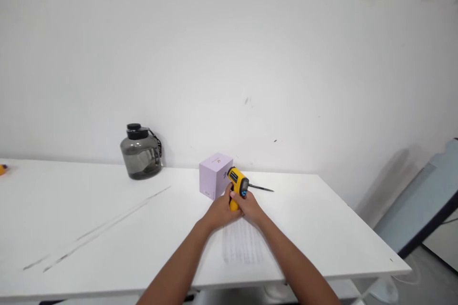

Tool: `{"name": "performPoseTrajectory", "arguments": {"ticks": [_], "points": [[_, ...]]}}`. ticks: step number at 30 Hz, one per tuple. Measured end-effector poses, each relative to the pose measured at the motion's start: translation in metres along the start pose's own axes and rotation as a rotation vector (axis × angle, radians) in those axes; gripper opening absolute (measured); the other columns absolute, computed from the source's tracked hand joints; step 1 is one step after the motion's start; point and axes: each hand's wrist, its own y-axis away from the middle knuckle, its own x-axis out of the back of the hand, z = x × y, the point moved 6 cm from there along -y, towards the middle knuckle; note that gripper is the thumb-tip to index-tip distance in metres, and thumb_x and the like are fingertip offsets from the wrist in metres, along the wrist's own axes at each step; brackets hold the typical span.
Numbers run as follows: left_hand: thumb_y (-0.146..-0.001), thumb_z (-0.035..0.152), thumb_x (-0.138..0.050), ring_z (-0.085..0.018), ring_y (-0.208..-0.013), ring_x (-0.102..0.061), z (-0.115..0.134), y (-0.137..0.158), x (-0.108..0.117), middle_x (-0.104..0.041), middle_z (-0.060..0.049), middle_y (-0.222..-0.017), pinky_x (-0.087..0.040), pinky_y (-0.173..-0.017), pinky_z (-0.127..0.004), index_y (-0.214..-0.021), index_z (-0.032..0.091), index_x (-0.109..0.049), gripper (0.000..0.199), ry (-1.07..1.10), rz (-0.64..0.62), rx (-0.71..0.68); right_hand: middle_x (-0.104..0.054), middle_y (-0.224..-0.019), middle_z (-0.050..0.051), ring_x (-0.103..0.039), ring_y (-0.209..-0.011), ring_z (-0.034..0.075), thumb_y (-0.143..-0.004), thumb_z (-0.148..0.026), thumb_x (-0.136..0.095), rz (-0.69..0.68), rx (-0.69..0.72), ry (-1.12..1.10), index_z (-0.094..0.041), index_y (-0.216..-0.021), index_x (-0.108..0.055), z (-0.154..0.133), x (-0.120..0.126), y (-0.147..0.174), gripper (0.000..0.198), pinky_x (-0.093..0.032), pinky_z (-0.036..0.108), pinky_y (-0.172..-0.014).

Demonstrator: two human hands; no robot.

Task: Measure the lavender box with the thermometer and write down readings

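A yellow and black infrared thermometer [239,181] is held up over the table, its small screen and blue buttons turned toward me. My left hand [222,208] closes on its handle from the left, fingers near the trigger. From the right, my right hand [249,206] wraps the same handle, with the thumb just below the buttons. Just behind and to the left stands a pale purple box [207,180], partly covered by the thermometer and my left hand. A dark pen-like stick [263,188] lies on the table to the right, its left end hidden.
On the white table [143,233], a large grey-tinted water jug [140,157] stands near the wall at left. A printed sheet [241,243] lies under my forearms. A small orange object [3,169] shows at the far left edge. A grey panel [417,198] leans beyond the table's right edge.
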Motion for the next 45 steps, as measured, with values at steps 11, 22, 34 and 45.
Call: {"name": "performPoseTrajectory", "arguments": {"ticks": [11,22,34,45], "points": [[-0.083,0.05,-0.064,-0.033,-0.123,-0.059,-0.017,0.008,0.067,-0.065,-0.018,-0.125,-0.045,-0.106,-0.05,-0.126,0.016,-0.059,0.055,-0.27,0.957,-0.171,-0.057,-0.056,-0.004,-0.052,-0.05,0.011,-0.065,-0.048,-0.082,0.115,-0.071,-0.301,-0.013,-0.091,-0.068,0.006,-0.002,0.021,0.045,-0.046,0.025,-0.053],[-0.066,0.063,-0.077,-0.033,-0.124,-0.062,-0.064,-0.003,0.057,-0.063,-0.019,-0.137,-0.051,-0.101,-0.044,-0.14,0.018,-0.042,0.093,-0.027,0.657,0.435,-0.067,-0.08,0.002,-0.056,-0.052,0.012,-0.068,-0.04,-0.079,0.186,-0.002,-0.185,-0.016,-0.095,-0.065,0.007,0.003,0.02,0.039,-0.049,0.029,-0.053],[-0.071,0.062,-0.073,-0.027,-0.106,-0.069,-0.061,-0.005,0.043,-0.072,-0.012,-0.117,-0.053,-0.098,-0.041,-0.126,0.017,-0.057,0.072,0.043,0.515,0.404,-0.067,-0.119,0.008,-0.068,-0.104,0.022,-0.07,-0.027,-0.079,0.209,0.143,-0.188,-0.026,-0.147,-0.039,-0.002,0.011,0.023,0.087,-0.055,0.037,-0.092],[-0.067,0.062,-0.076,-0.027,-0.106,-0.066,-0.057,-0.003,0.039,-0.07,-0.013,-0.117,-0.053,-0.094,-0.041,-0.126,0.016,-0.057,0.077,0.051,0.486,0.312,-0.067,-0.116,0.008,-0.066,-0.103,0.022,-0.071,-0.032,-0.082,0.181,0.137,-0.126,-0.026,-0.155,-0.03,-0.015,0.011,0.033,0.098,-0.052,0.042,-0.099]]}}
